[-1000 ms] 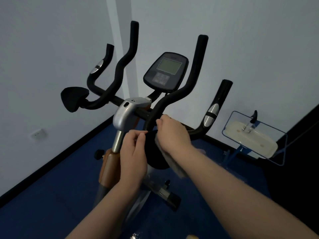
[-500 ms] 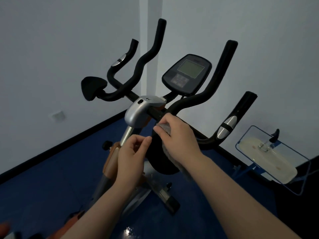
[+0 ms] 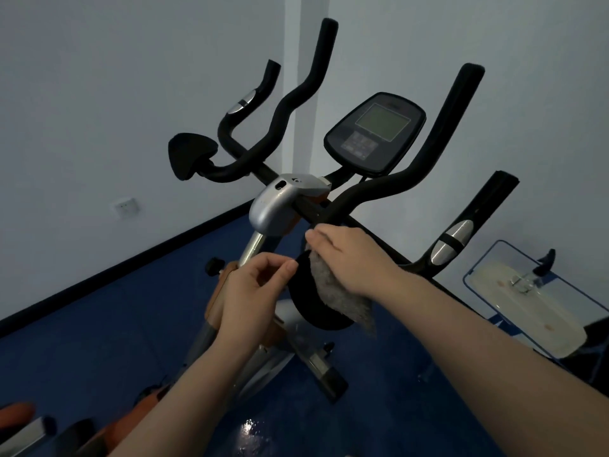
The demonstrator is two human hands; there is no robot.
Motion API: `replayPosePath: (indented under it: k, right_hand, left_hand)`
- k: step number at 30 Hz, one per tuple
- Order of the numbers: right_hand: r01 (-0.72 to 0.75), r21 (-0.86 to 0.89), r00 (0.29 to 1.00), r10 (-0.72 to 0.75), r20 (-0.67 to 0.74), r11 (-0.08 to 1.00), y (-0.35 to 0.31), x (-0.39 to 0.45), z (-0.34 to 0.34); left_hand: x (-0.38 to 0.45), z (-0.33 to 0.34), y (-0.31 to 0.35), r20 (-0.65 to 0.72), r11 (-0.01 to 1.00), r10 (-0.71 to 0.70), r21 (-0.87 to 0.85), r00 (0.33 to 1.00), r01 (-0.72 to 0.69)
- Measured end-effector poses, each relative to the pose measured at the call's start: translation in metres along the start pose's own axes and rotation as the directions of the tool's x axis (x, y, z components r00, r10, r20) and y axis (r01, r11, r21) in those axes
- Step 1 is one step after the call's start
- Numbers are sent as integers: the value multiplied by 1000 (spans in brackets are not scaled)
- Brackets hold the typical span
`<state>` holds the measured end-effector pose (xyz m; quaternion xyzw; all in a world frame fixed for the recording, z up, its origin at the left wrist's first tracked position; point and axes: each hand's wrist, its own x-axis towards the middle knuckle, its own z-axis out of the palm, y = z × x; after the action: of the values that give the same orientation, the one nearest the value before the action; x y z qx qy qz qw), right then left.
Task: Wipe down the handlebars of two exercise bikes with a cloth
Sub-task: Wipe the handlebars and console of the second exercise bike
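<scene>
An exercise bike stands in front of me with black foam handlebars branching up left and right around a console. My right hand presses a grey cloth against the black elbow pad on the right side of the bars. My left hand pinches the left edge of that pad between thumb and fingers. A matching pad sits on the left end of the bars.
A silver clamp joins the bars to the orange and silver frame. A blue-framed mop head leans at the right wall. Parts of another orange machine show at the bottom left. The floor is blue.
The view has shifted so the bike sits further right and higher. My right hand has slid down the pad, uncovering more of the cloth. My left hand stays at the pad's edge.
</scene>
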<state>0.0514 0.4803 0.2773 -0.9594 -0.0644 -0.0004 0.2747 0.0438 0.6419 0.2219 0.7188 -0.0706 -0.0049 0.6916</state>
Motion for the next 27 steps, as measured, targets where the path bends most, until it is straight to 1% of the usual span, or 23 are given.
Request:
replayPosePath:
  k: [2, 3, 4, 6, 7, 9, 10, 11, 12, 13, 14, 15, 17, 19, 20, 21, 22, 23, 24, 25, 26, 27]
  right_hand:
    - [35, -204, 999, -33, 13, 978, -12, 13, 3]
    - [56, -237, 998, -59, -8, 970, -20, 16, 8]
    - [69, -203, 996, -79, -39, 977, -25, 14, 12]
    - [84, -81, 992, -92, -90, 993, -19, 0, 16]
    - [83, -71, 991, -90, -103, 994, -14, -9, 16]
    - [20, -91, 987, -34, -158, 996, -3, -24, 18]
    - [-50, -53, 973, 37, -226, 997, -1, -33, 22]
    - [-115, 37, 944, 121, -308, 993, -3, -43, 29]
    - [-150, 134, 909, 190, -371, 979, -8, -53, 36]
    - [-147, 186, 877, 215, -430, 971, -12, -64, 44]
    - [-135, 171, 848, 203, -489, 976, -15, -73, 52]
    - [-130, 117, 824, 173, -540, 985, -17, -78, 58]
    - [-173, -37, 780, 114, -616, 984, -21, -70, 56]
    - [-265, -208, 780, 82, -621, 941, -34, -55, 50]
    - [-276, -288, 800, 53, -598, 917, -40, -52, 51]
    - [-240, -381, 836, -10, -549, 893, -43, -55, 55]
    - [-147, -479, 873, -113, -473, 865, -41, -63, 60]
    - [-22, -543, 903, -217, -371, 840, -36, -72, 63]
    - [82, -564, 918, -282, -277, 822, -30, -81, 62]
    - [127, -549, 925, -298, -235, 826, -24, -85, 59]
    - [94, -506, 928, -260, -268, 858, -22, -85, 55]
    - [13, -437, 917, -185, -353, 899, -26, -82, 54]
  left_hand:
    - [1, -3, 1, 9, 1000, 11, 19, 1000, -11]
    - [1, -3, 2, 10, 999, 22, 42, 1000, -23]
    - [1, -4, 2, 11, 997, 34, 64, 999, -35]
    - [-2, -5, 3, 22, 995, 50, 87, 998, -52]
    - [-2, -6, 4, 36, 994, 50, 95, 998, -53]
    - [-3, -10, 4, 70, 992, 38, 117, 997, -46]
    - [-3, -12, 4, 86, 991, 35, 125, 996, -46]
    - [-3, -14, 4, 98, 990, 35, 130, 995, -48]
    - [-2, -15, 4, 105, 990, 37, 134, 994, -51]
    - [-3, -15, 3, 114, 989, 41, 136, 993, -57]
    - [-3, -16, 2, 126, 989, 47, 135, 991, -64]
    - [-4, -16, 2, 142, 989, 52, 134, 989, -71]
    - [-5, -17, 3, 163, 989, 59, 122, 985, -80]
    - [-2, -17, 4, 164, 991, 59, 111, 985, -78]
    - [-2, -16, 5, 165, 992, 59, 100, 985, -76]
    - [-1, -15, 6, 166, 994, 60, 81, 984, -75]
    - [-1, -15, 7, 170, 995, 61, 62, 984, -72]
    - [0, -15, 8, 178, 996, 62, 49, 982, -71]
    - [0, -15, 10, 187, 996, 66, 43, 980, -75]
    - [0, -16, 10, 194, 996, 72, 39, 978, -81]
    - [0, -16, 11, 195, 996, 77, 34, 978, -85]
    - [0, -15, 11, 191, 996, 78, 27, 979, -84]
